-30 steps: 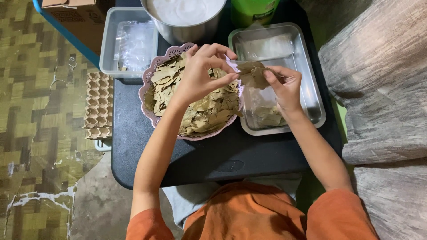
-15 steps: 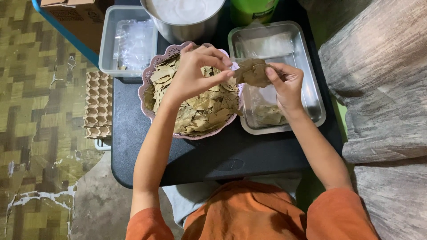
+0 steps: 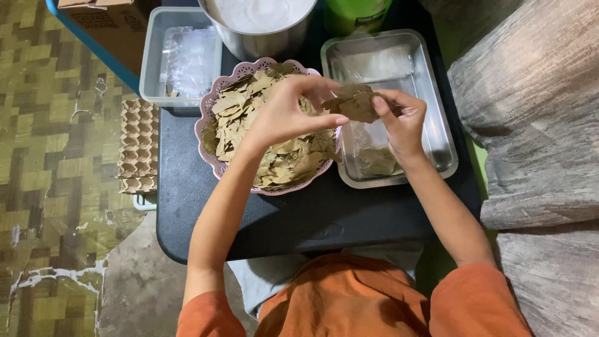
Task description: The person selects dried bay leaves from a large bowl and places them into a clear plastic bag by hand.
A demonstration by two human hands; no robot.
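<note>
A pink scalloped bowl heaped with dried brown leaves sits on a small black table. My left hand hovers over the bowl, its fingertips pinching the edge of a small bunch of dried leaves. My right hand grips that same bunch from the other side, above a rectangular metal tray. A few dried leaves lie in the tray's near end.
A clear plastic tub with plastic bags, a metal pot of white stuff and a green container stand at the table's far side. An egg carton lies on the floor to the left. Grey fabric is to the right.
Both hands have shifted slightly while working the bunch of leaves between them; the bunch stays held above the tray's left edge.
</note>
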